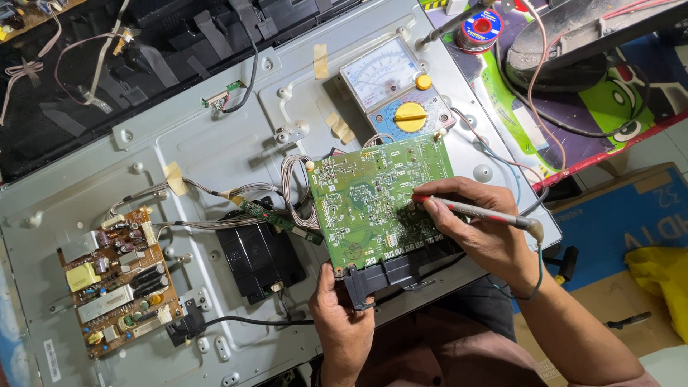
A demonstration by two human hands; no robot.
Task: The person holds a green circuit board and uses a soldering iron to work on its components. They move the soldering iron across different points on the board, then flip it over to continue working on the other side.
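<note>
- fingers (438,208) of my right hand (484,233) pinch the red probe (473,210), tip on the green circuit board (373,197).
- my left hand (342,315) grips the board's lower edge, tilted over the grey panel (215,143).
- probing step, i judge; the next contact needs a steady tip.

Main circuit board (378,199) on metal panel (215,143), meter (394,89) behind it, power board (118,279) probably far left.

Your counter is covered by a grey metal panel (215,143); on it you have a brown power board (118,279), a black speaker box (259,259) and an analog multimeter (394,89).
</note>
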